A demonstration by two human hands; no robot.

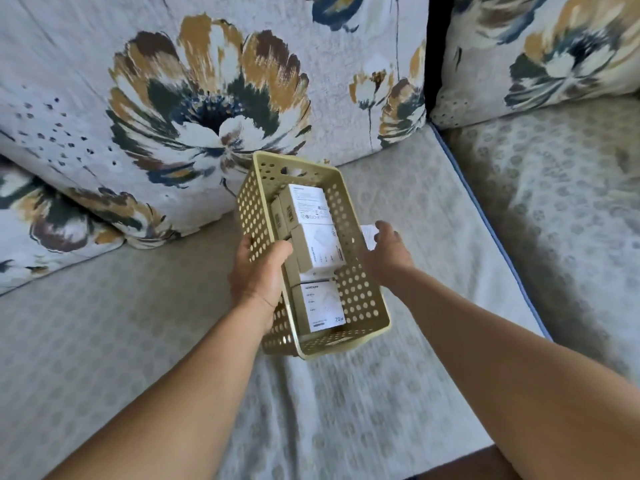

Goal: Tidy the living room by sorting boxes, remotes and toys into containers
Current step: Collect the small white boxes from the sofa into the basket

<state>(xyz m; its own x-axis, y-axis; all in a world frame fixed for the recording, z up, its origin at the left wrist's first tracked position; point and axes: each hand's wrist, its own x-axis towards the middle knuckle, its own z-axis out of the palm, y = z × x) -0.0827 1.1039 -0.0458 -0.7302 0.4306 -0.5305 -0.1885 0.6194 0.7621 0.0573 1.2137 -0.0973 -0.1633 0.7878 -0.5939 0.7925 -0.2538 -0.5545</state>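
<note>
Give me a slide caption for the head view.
Left hand holds a perforated basket of small boxes over a sofa; right hand grips another box.

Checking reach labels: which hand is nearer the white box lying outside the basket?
Right. The right hand is at the loose white box, fingers on it, just beyond the basket wall. The left hand grips the basket's opposite wall.

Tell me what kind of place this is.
Most likely a home living room. A patterned sofa seat fills the view, big floral cushions lean along its back, and the left hand holds a perforated basket of small boxes over it.
</note>
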